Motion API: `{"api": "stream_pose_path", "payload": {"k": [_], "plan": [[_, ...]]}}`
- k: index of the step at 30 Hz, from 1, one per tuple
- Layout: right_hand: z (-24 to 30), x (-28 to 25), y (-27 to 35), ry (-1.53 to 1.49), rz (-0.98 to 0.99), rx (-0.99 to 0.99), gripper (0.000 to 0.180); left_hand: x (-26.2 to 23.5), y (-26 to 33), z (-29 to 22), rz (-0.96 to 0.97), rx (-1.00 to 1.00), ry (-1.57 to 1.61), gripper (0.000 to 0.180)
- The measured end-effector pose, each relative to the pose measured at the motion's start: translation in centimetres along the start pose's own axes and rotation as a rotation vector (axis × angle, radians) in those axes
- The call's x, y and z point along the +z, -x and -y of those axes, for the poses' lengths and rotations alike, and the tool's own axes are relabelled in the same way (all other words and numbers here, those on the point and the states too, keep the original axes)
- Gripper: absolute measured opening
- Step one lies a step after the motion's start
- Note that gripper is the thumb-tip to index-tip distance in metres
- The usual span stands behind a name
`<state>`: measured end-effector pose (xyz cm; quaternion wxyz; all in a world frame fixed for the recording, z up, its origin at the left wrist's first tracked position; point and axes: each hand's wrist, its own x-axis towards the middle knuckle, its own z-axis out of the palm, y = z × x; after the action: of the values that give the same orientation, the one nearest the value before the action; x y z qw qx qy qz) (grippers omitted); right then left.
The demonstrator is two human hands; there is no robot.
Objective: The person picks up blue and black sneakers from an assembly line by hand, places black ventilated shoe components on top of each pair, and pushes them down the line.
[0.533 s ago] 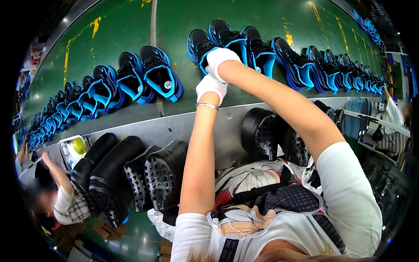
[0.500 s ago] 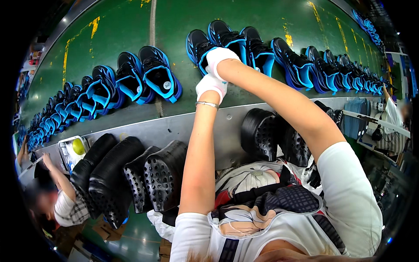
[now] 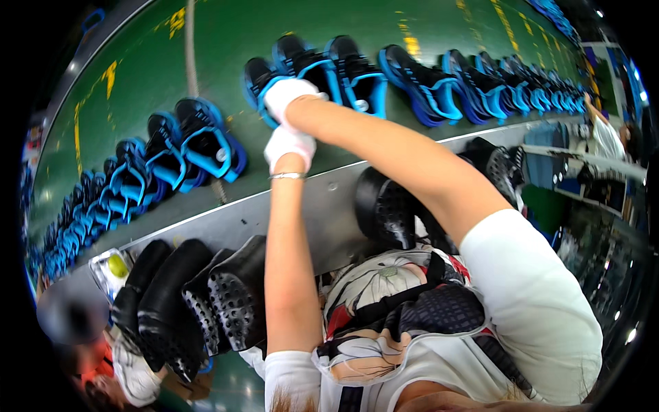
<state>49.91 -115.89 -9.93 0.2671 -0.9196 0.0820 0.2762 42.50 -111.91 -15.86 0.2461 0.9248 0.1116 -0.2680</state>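
Note:
A black sneaker with bright blue trim (image 3: 257,75) stands on the green table (image 3: 226,82), at the left end of a row. My right hand (image 3: 292,99), in a white glove, is closed over its opening and hides most of the heel end. Just below, my left hand (image 3: 290,147), also gloved, is closed at the heel of the same sneaker. The fingertips of both hands are out of sight. Two more sneakers, one nearer (image 3: 294,58) and one farther right (image 3: 357,75), stand close beside it.
A long line of matching sneakers (image 3: 206,141) runs left, another (image 3: 473,86) runs right. Black shoe lasts with studded soles (image 3: 237,295) lie along the metal edge (image 3: 329,199), with more (image 3: 384,209) right of my left arm. A person (image 3: 117,364) is at lower left.
The view has swung, so the table and shoes sit farther left in the picture. Both hands stay at the same sneaker. The person at lower left has changed posture.

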Motion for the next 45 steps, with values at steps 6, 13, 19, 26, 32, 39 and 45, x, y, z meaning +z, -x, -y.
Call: {"api": "stream_pose_path", "payload": {"k": [6,13,19,26,32,39,45], "plan": [[-4.7,-10.4,6.2,0.488,0.328,-0.540,0.044,-0.1,1.6,-0.8,-0.147,0.056,-0.058,0.039],[-28.2,-28.5,19.2,0.145,-0.393,-0.243,0.036,0.0,4.8,2.5,-0.565,0.249,-0.165,0.046],[-52.1,-27.0,27.0,0.274,-0.464,0.243,0.033,3.3,11.0,1.1,-0.644,0.304,0.096,0.038],[-59.0,-21.6,25.6,0.307,-0.518,0.150,0.039,5.0,14.5,0.4,-0.503,0.314,0.168,0.032],[-59.4,-22.7,25.9,0.372,-0.442,0.074,0.031,5.6,16.0,-1.4,-0.434,0.311,0.183,0.031],[-54.9,-27.9,28.4,0.199,-0.547,0.018,0.031,3.8,17.1,-1.1,-0.523,0.296,0.333,0.033],[-34.9,-28.3,28.4,0.168,-0.607,-0.622,0.028,-0.9,19.4,-9.8,-0.201,0.429,1.007,0.043]]}}
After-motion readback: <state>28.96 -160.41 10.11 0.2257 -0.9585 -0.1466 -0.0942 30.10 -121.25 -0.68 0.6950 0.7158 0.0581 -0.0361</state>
